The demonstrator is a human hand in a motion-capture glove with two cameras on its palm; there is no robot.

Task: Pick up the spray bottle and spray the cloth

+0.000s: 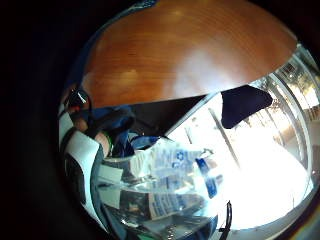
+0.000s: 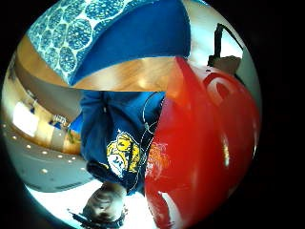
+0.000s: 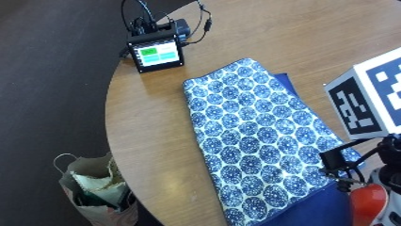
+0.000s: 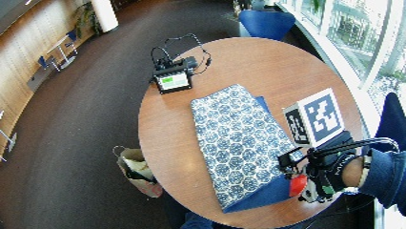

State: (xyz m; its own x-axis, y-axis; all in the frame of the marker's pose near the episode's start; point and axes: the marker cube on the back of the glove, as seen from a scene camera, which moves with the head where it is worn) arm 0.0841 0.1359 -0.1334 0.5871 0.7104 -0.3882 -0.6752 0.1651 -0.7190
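Lying folded on the round wooden table (image 3: 156, 122), running from upper centre to the lower right of the outside view: a blue-and-white patterned cloth (image 3: 257, 141) with a plain dark-blue underside peeping out along its right and lower edges. Hovering at the lower right corner of that view, just beside the cloth's near end: the black-gloved right hand (image 4: 333, 174), wrapping round a spray bottle with a red head (image 3: 368, 203) and a clear plastic body. Showing in the wide outside view as a red spot (image 4: 298, 185) at the hand's left edge, right at the corner of the cloth, with the sleeve reaching in from the right of the frame. Filling the right half of the thumb-side palm view: the glossy red head (image 2: 205, 152), pressing close against the palm, with the cloth (image 2: 95, 33) lying beyond it along the upper part. Sitting tight against the palm in the little-finger-side view: the transparent labelled body (image 1: 165, 190), with strapped fingers curling beside it. Standing well apart at the upper left of the outside view: a small black device with a green-lit screen (image 3: 156, 52) and trailing cables. Resting on the dark floor at the lower left, below the table edge: a brown paper bag (image 3: 94, 195).
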